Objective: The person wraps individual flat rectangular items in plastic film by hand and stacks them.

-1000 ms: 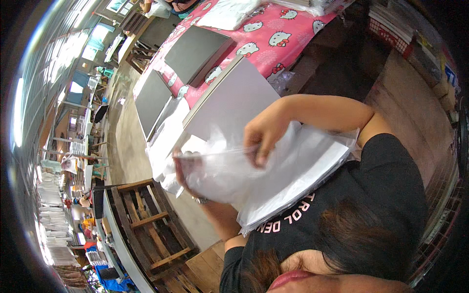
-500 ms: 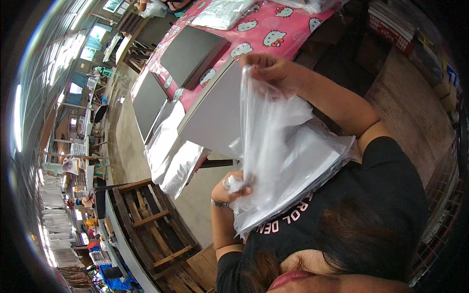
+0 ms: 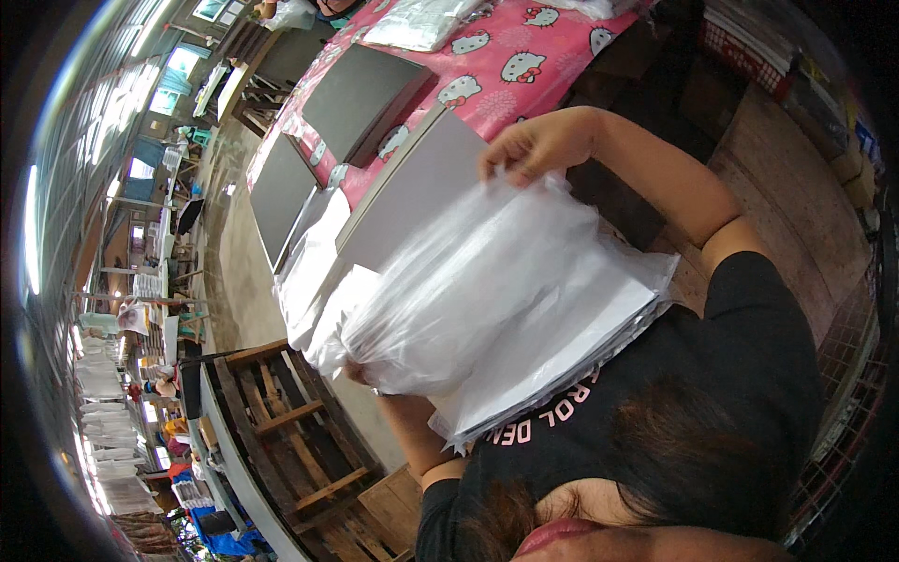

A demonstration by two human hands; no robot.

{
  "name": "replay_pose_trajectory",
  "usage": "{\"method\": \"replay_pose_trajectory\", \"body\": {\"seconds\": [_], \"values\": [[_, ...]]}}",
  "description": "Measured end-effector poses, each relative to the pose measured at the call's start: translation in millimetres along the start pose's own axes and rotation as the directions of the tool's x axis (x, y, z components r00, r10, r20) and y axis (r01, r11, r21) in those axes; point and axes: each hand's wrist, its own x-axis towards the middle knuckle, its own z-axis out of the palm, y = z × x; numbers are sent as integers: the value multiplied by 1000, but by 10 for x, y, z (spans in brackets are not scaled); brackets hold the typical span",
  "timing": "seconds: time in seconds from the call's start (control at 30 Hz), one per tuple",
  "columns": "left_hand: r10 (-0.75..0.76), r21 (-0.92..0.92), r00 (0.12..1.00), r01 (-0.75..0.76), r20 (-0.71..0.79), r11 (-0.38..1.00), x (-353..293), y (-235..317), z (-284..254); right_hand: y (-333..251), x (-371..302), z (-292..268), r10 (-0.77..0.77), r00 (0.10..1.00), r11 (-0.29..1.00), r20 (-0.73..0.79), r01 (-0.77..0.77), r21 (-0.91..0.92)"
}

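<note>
A thin, clear plastic bag (image 3: 468, 253) is spread between my hands, over a layered stack of plastic-covered white sheets (image 3: 599, 314) resting against my front. My right hand (image 3: 529, 150) has its fingers closed on the bag's upper edge. My left hand (image 3: 356, 373) is at the bag's other end, low on the left; plastic covers most of it and its fingers are hidden. Just beyond the bag, a thick block of stacked sheets with a pale grey top (image 3: 426, 173) lies at the table's near edge.
The table has a pink patterned cover (image 3: 506, 103). On it are a dark grey block (image 3: 361, 98), another dark grey block (image 3: 286, 192) and plastic-wrapped packs (image 3: 421, 23). A wooden pallet (image 3: 290, 421) is at lower left, a red crate (image 3: 744, 47) at upper right.
My left hand has moved left and away from me, drawing the plastic bag out wide. My right hand has come down slightly and to the right.
</note>
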Motion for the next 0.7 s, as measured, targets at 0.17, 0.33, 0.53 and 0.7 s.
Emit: {"method": "replay_pose_trajectory", "body": {"seconds": [0.17,0.33,0.53,0.7], "values": [[37,265,991,-2,-131,964,73,163,45,-288,6,136,-329,887,798,-325,445,406],[235,255,662,-69,-711,964,434,538,-112,-15,244,-46,-350,793,930,-499,232,-284],[567,672,568,-33,-597,740,741,409,320,274,520,164,-579,588,451,-565,-346,-823],[690,940,650,123,-318,318,246,389,731,8,14,550,-565,569,650,-598,-139,-747]]}}
